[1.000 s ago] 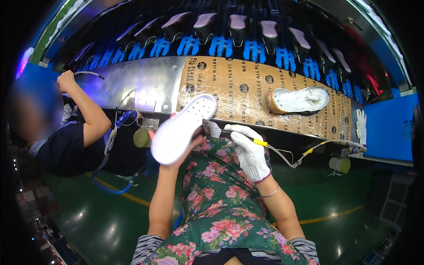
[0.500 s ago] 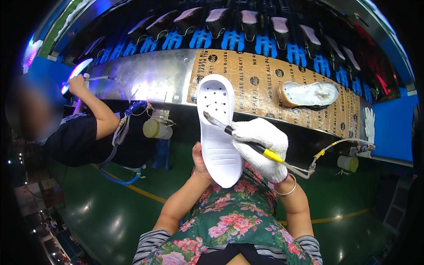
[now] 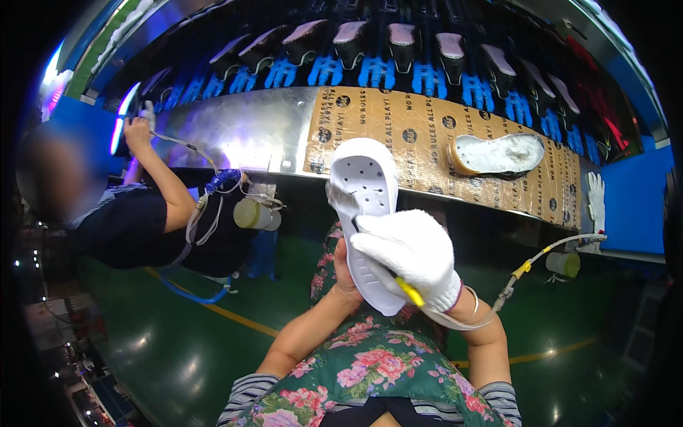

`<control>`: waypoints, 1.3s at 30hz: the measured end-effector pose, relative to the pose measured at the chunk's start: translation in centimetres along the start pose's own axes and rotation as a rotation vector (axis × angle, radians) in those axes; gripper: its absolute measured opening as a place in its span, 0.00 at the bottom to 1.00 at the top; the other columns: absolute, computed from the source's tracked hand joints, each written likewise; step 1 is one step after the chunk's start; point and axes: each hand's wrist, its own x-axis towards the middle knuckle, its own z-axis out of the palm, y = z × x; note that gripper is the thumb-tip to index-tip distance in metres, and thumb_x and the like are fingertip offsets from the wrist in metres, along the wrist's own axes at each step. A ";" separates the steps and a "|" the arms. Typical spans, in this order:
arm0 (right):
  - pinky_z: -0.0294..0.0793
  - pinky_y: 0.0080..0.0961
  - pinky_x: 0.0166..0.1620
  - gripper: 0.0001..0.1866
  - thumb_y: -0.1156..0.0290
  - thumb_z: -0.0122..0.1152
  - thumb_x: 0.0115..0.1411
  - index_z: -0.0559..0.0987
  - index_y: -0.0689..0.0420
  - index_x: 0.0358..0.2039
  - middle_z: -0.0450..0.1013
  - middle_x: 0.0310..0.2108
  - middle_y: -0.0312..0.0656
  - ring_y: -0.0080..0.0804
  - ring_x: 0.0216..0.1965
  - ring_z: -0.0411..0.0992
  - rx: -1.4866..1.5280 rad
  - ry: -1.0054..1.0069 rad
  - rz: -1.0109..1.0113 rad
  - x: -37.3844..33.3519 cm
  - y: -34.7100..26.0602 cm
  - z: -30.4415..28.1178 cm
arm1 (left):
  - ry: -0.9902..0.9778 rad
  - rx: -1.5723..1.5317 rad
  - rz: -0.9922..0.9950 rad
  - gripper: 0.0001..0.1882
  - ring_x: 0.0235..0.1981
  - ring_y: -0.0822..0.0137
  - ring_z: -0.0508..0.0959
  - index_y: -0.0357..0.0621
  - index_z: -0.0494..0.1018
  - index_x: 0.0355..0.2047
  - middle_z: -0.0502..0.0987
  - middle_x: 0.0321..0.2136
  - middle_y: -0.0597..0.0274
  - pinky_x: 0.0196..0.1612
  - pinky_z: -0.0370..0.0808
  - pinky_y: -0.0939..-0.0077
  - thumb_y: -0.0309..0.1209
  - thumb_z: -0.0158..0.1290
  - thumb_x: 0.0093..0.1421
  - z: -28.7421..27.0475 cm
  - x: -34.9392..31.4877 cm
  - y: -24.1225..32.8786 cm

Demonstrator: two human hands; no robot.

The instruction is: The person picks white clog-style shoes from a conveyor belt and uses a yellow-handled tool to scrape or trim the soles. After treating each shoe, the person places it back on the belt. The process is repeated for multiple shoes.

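Note:
A white shoe sole, with small holes near its far end, is held upright in front of my body. My bare left hand grips its left edge near the heel, its other fingers hidden behind the sole. In my white-gloved right hand is a brush with a yellow-banded handle and a tube running from its end. The bristles lie on the left edge of the sole, slightly blurred.
Brown printed cardboard covers part of the metal bench, and a shoe bottom rests there. Behind runs a row of shoes on blue holders. A co-worker works at left. A white glove hangs at right.
The brush moved from the middle of the sole to its left edge, with its bristles tilted. The sole and both my hands shifted slightly; the co-worker's arm moved too.

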 end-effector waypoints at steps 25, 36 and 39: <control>0.82 0.38 0.48 0.16 0.77 0.77 0.50 0.89 0.52 0.41 0.86 0.42 0.42 0.42 0.43 0.84 0.315 0.046 0.202 -0.9 1.6 0.9 | -0.104 -0.027 0.181 0.58 0.60 0.43 0.78 0.50 0.55 0.77 0.73 0.63 0.37 0.63 0.77 0.43 0.82 0.39 0.61 1.6 3.8 3.9; 0.81 0.39 0.53 0.17 0.74 0.76 0.53 0.89 0.50 0.45 0.86 0.45 0.41 0.44 0.48 0.83 0.342 -0.084 0.111 -1.4 2.3 1.0 | -0.248 -0.196 0.101 0.60 0.58 0.29 0.78 0.46 0.58 0.75 0.72 0.64 0.40 0.58 0.77 0.28 0.82 0.44 0.59 1.4 4.6 5.4; 0.81 0.37 0.45 0.16 0.74 0.77 0.53 0.88 0.52 0.44 0.85 0.42 0.41 0.44 0.45 0.83 0.135 -0.021 -0.049 -2.2 1.5 3.1 | -0.336 -0.184 0.039 0.61 0.57 0.31 0.77 0.45 0.57 0.74 0.72 0.62 0.38 0.58 0.77 0.29 0.83 0.44 0.58 1.8 5.0 5.8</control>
